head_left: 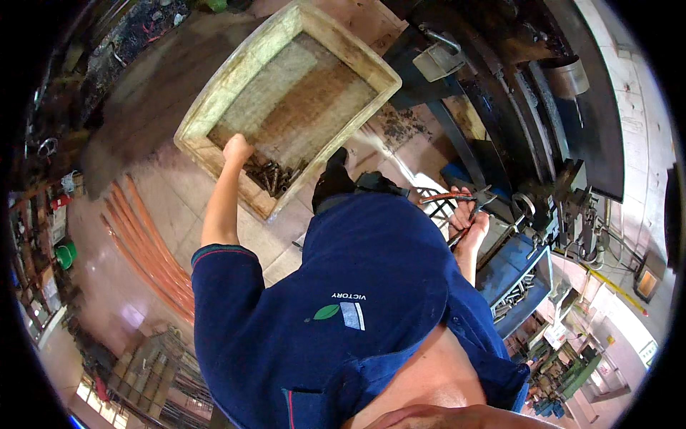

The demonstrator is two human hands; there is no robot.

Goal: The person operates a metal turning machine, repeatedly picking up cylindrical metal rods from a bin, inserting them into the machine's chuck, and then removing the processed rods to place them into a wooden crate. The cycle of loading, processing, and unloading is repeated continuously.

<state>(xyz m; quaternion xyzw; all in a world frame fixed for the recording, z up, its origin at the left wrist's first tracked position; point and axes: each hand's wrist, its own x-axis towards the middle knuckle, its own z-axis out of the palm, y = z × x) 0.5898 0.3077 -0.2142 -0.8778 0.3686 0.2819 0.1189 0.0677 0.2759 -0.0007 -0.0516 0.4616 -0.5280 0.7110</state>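
My left hand [238,148] is closed over the near left part of a large worn yellowish bin [196,127]. Whatever its fingers may hold is hidden. Close by, a small heap of dark metal pieces [270,177] lies in the bin's near corner. On the other side of my body, my right hand [466,220] is wrapped round a pair of pliers [446,196] with reddish handles. Their dark jaws [487,195] are spread and point away from my body, with nothing seen between them.
Dark machinery [493,93] rises at the right. A blue tray [516,289] of metal pieces stands below it. Long copper-coloured rods [146,247] lie on the tiled floor at left. A green bucket [66,255] stands by cluttered shelves at far left.
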